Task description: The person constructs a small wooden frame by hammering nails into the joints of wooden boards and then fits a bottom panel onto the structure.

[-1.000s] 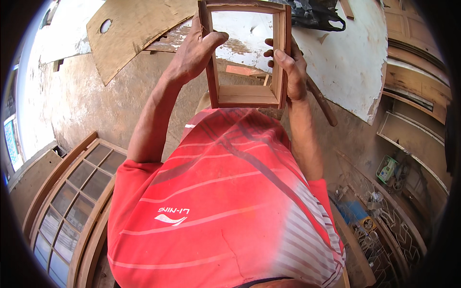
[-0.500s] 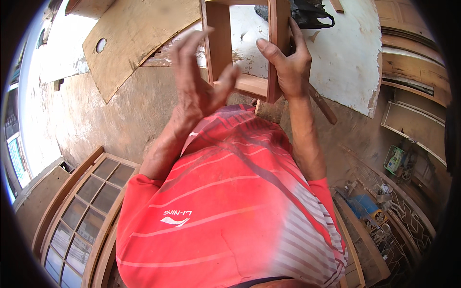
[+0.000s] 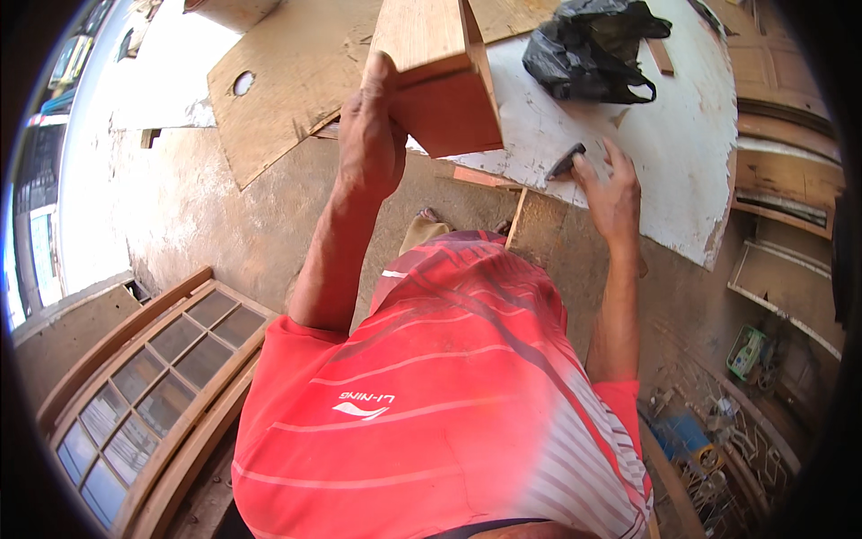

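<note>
One left-hand grip (image 3: 371, 135) clasps box (image 3: 449, 108); right hand (image 3: 614, 192) touches block (image 3: 565, 163).

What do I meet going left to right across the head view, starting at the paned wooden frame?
Paned wooden frame → left hand → wooden box → small dark piece → right hand → green item low at the right.
</note>
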The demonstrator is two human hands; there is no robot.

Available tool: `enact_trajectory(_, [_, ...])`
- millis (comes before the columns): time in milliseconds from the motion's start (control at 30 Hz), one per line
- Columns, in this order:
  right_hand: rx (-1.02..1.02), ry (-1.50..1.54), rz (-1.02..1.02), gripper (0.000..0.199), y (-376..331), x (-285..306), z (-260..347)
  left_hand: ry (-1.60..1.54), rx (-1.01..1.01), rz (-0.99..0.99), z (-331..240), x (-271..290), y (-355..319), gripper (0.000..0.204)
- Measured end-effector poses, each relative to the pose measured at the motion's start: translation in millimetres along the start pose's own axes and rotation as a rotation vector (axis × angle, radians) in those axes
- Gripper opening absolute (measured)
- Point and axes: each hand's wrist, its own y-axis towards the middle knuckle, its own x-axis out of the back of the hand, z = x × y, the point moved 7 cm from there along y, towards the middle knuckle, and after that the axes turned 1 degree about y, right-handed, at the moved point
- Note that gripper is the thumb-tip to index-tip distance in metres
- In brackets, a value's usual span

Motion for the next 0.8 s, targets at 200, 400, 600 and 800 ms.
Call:
enact_trajectory(200, [-0.159,-0.049,0.027,0.064,-27,-2,-65,-0.217,0.082,0.075,-47,-20,27,0.075])
enact_trajectory(400, [-0.076,-0.046,-0.023,0.061,-35,-3,-71,-0.124,0.095,0.011,-46,-10,37,0.075])
enact_trajectory(600, [-0.032,-0.131,-0.055,0.058,-43,-6,-70,-0.159,0.089,-0.056,-45,-11,29,0.078])
enact_trajectory(800, [-0.040,-0.167,-0.028,0.041,-56,-8,-70,-0.441,0.136,0.306,-35,-24,19,0.078])
